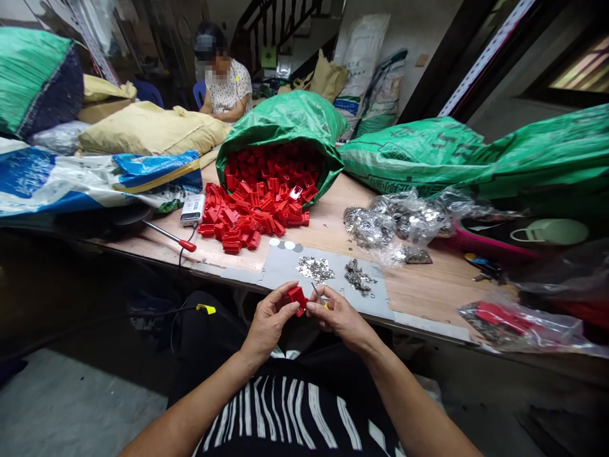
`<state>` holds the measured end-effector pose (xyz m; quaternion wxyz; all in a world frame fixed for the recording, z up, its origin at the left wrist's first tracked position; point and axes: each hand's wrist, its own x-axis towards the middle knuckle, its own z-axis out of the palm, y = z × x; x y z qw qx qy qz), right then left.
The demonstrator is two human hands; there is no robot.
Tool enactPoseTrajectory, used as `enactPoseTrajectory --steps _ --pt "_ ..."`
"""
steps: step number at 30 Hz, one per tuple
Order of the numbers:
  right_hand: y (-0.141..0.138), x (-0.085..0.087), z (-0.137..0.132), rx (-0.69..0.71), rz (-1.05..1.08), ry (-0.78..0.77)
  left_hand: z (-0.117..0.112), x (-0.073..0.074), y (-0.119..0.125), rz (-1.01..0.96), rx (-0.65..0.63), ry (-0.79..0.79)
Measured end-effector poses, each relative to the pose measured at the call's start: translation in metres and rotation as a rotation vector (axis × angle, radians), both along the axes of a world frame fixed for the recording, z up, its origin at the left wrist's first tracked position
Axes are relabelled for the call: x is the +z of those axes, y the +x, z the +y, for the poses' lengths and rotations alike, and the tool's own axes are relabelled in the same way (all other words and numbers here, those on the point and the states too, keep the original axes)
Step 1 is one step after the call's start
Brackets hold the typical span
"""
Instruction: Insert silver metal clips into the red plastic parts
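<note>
My left hand (267, 322) pinches a small red plastic housing (297, 296) just in front of the table's edge. Against its right side, the fingertips of my right hand (341, 318) are closed on a thin metal-shafted tool (314, 291) whose shaft points up; a bit of yellow shows at its lower end. Most of that tool is hidden by the fingers. Just beyond my hands, a grey mat (328, 254) carries a pile of shiny small metal pieces (316, 269) and a darker pile of small metal parts (358, 277).
Red housings (247, 212) spill from a green sack (290, 117). Bags of metal parts (394, 219) lie at right, near a pink basin (490, 244). A red-tipped rod (171, 237) and a white device (193, 209) lie left. Another person (226, 89) sits across the table.
</note>
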<state>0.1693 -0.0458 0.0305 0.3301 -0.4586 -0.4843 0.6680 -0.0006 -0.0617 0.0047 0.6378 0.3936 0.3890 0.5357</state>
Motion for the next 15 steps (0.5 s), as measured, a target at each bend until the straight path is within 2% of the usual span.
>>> enactPoseTrajectory --steps 8,15 --pt "0.001 -0.006 -0.004 -0.017 -0.034 0.052 0.000 -0.002 0.004 -0.189 -0.003 -0.091" --pt "0.001 -0.015 -0.003 0.015 -0.038 0.106 -0.005 -0.001 0.010 -0.132 -0.038 -0.051"
